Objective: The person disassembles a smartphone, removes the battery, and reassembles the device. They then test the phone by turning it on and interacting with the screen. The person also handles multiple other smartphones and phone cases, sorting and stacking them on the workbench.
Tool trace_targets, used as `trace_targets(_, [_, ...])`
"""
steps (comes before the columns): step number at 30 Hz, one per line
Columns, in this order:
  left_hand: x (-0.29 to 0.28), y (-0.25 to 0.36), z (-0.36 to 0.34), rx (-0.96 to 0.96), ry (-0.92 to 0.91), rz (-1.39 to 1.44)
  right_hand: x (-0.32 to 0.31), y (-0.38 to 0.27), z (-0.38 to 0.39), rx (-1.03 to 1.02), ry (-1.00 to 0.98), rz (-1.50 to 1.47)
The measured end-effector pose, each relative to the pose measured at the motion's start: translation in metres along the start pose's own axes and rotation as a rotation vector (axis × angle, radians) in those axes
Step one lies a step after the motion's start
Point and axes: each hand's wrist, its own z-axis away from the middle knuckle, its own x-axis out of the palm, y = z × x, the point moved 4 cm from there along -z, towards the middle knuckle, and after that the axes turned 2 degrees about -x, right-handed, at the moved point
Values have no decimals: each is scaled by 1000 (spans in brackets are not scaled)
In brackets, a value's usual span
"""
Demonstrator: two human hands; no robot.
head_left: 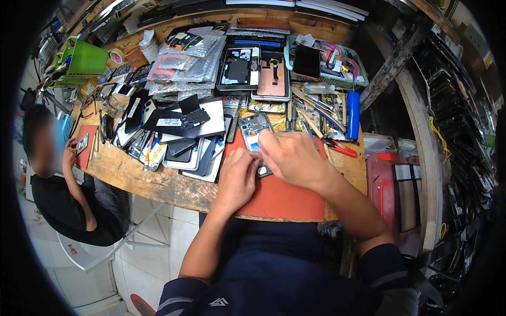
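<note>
An opened phone (254,125) lies on the red-orange mat (287,197), its circuit board and inner parts bare at the far end. My left hand (237,176) is curled at the phone's left edge, thumb and fingers closed on its side. Above the phone's middle, my right hand (292,158) is closed with its fingertips pinched close to the left fingers. Whatever it grips is hidden behind the knuckles. Both hands cover much of the phone's near half, and a dark corner with a round opening shows between them.
Stacked phones and tablets (197,158) crowd the left. Bubble-wrapped parts (184,66) rise behind. Tweezers and screwdrivers, a blue cylinder (352,116) and red-handled pliers (342,149) lie right. A green basket (350,73) stands far right. A seated person (79,195) holds a phone at left.
</note>
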Motion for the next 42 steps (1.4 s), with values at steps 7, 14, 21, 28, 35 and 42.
trace_targets(7, [-3, -6, 5, -134, 127, 117, -8, -8, 0, 22, -3, 1])
trace_targets(14, [-6, -5, 6, -128, 148, 92, -12, 7, 2, -106, 18, -220])
trace_targets(21, [-3, -4, 5, -101, 150, 33, -12, -3, 3, -163, 114, -113])
trace_targets(28, [1, 0, 2, -19, 21, -94, -12, -3, 3, -129, 120, -176])
trace_targets(35, [2, 11, -6, 15, -22, -207, -9, 5, 4, -85, 93, -138])
trace_targets(42, [5, 16, -20, 106, -143, -338, -11, 3, 3, -80, 77, -204])
